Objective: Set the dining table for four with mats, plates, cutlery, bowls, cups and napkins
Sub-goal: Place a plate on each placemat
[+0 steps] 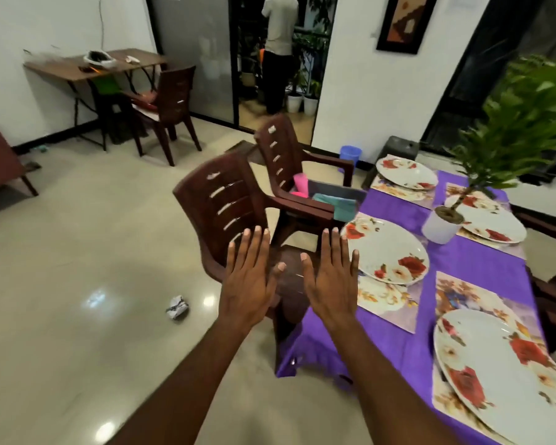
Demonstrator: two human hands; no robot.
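Four white round plates with red flower print lie on the tabletop [482, 271], which is covered with a purple cloth. Each plate sits on its own rectangular floral mat, so there are four mats too. The nearest plate [507, 377] is at the lower right, one plate [387, 252] is near the left edge of the table, one plate [406, 173] is at the far left corner, and one plate [495, 224] is at the far right, partly behind a white pot [438, 228] with a green plant. The mat [387, 303] under the left plate shows most clearly.

Beside the table stand two dark brown plastic chairs, the nearer chair [219, 203] and the farther chair [281, 152]. On the seat of the farther one is a grey tray [337, 191] that holds a pink cup [300, 184] and a teal folded napkin [334, 203].

Both hands are raised in front of the nearer chair, backs to the camera. The left hand [246, 284] and the right hand [333, 281] are side by side, apart, with fingers straight and spread a little, and they hold nothing.

A crumpled paper [177, 307] lies on the shiny floor.
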